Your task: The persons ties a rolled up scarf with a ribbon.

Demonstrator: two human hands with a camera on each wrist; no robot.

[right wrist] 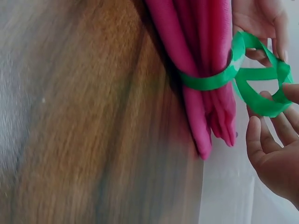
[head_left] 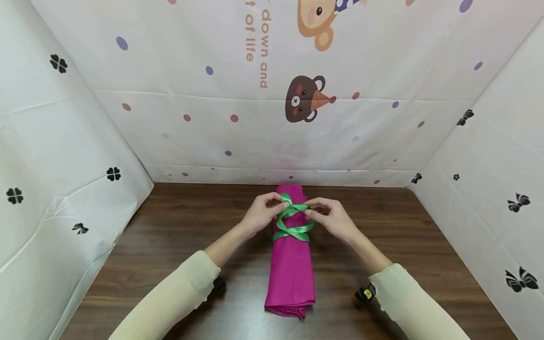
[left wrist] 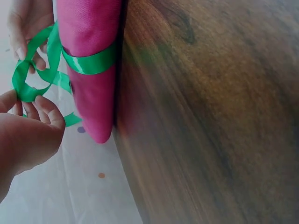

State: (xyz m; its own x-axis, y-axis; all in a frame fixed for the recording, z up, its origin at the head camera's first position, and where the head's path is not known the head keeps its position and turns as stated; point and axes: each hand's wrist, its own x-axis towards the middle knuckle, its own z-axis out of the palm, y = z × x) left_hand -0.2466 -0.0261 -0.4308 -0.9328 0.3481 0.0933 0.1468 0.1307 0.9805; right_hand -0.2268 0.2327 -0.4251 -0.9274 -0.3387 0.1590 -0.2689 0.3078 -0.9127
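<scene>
A magenta cloth (head_left: pixel 291 274), folded into a long bundle, lies on the table pointing away from me. Round its far half runs a shiny green ribbon (head_left: pixel 297 231), crossed on top with loose loops raised above the cloth. On the left side my left hand (head_left: pixel 260 215) pinches the ribbon between thumb and fingers. From the right, my right hand (head_left: pixel 333 219) pinches another part of it. The left wrist view shows the ribbon band (left wrist: pixel 91 64) flat against the bundle's side. In the right wrist view, layered folds of the cloth (right wrist: pixel 219 112) show beneath the loops.
The dark wood table (head_left: pixel 191 212) ends at a white patterned backdrop (head_left: pixel 187 141) just beyond the bundle's far end. White side panels (head_left: pixel 38 141) stand left and right. Black wrist devices (head_left: pixel 364 293) sit below both sleeve cuffs.
</scene>
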